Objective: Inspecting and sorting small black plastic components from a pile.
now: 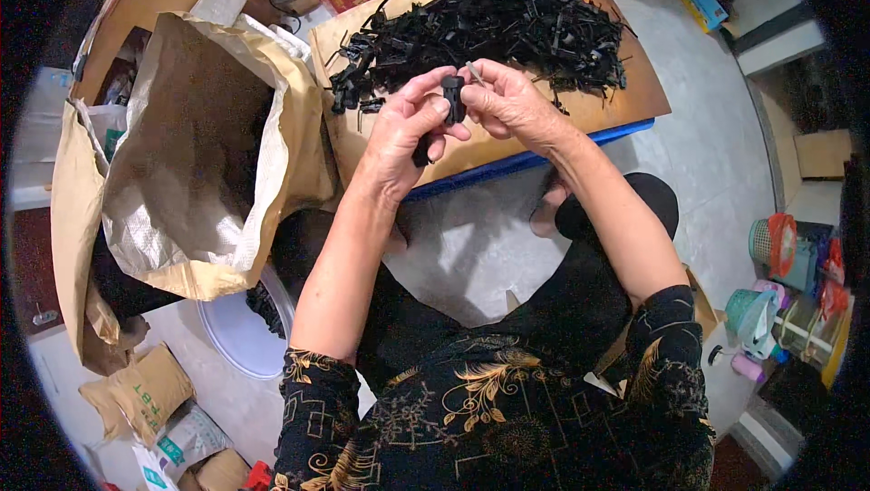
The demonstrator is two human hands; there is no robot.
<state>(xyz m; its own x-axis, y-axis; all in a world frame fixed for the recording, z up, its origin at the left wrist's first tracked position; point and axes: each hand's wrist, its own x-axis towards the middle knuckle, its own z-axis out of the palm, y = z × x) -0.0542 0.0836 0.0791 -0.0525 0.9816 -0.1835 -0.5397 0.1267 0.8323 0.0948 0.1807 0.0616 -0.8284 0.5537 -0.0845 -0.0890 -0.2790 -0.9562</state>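
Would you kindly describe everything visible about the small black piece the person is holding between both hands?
The small black piece looks like moulded plastic, dark and matte, oblong and roughly upright. The left hand pinches it from its side with thumb and fingers, and the right hand touches it from the other. It is held in the air above the near edge of the wooden board, in front of the heap of similar black parts. Finer detail is too small to tell.

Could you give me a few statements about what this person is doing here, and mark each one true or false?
1. Both hands hold one small black plastic piece. True.
2. The heap of black pieces lies on the floor. False: it lies on a wooden board.
3. The big paper sack stands to the person's left, open. True.
4. The right hand rests on the person's knee. False: it is raised, meeting the left hand above the board's edge.
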